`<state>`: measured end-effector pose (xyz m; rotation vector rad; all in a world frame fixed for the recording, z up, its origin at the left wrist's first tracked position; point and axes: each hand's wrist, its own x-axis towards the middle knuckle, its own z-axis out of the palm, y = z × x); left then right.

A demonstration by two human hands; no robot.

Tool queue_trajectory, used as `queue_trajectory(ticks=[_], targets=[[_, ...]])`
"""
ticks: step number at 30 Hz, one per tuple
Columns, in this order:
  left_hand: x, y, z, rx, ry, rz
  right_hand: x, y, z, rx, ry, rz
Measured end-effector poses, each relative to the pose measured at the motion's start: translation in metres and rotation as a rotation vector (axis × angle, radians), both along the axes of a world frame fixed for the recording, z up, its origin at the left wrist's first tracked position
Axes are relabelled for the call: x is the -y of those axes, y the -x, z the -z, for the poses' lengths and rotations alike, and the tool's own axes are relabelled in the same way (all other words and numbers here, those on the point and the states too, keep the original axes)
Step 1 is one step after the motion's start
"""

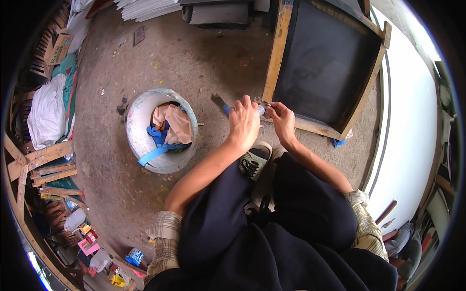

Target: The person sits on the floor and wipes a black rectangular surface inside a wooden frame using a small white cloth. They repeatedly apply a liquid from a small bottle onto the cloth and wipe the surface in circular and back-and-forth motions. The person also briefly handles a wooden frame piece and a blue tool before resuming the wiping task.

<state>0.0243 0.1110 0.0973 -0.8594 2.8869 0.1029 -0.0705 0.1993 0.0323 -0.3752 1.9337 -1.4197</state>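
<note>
My left hand (244, 123) is closed, its fingers curled over a slim blue-handled tool (226, 109). A flat dark end (220, 101) shows to the left of the knuckles, and a pale blue end (261, 110) comes out on the right. The middle of the tool is covered by my fingers, and its exact kind is unclear. Just to the right, my right hand (283, 120) pinches a small dark piece (266, 103) against the tool's right end; what it is I cannot make out. Both hands are above the floor, before the near left corner of a wooden frame (318, 127).
A paint-stained white bucket (135, 131) with peach and blue cloths (177, 125) stands left of my hands. A dark panel (325, 63) fills the wooden frame. Long white boards (410, 121) line the right side. Sacks (47, 114), wood scraps (54, 174) and bottles clutter the left.
</note>
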Motion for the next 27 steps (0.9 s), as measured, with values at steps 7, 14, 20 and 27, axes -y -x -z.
queue_trajectory(ticks=[7, 14, 20, 27], targets=[[0.014, -0.013, 0.018, -0.292, -0.378, -0.081, -0.01, 0.015, 0.003, 0.453, 0.318, 0.126], [0.014, -0.017, 0.029, -0.461, -0.472, -0.123, -0.011, 0.021, 0.0, 0.622, 0.344, 0.189], [0.002, -0.005, 0.007, -0.195, -0.114, -0.035, -0.011, 0.017, 0.005, 0.08, 0.143, -0.057], [0.023, -0.014, 0.038, -0.506, -0.49, -0.092, -0.014, 0.032, 0.004, 0.535, 0.334, 0.097]])
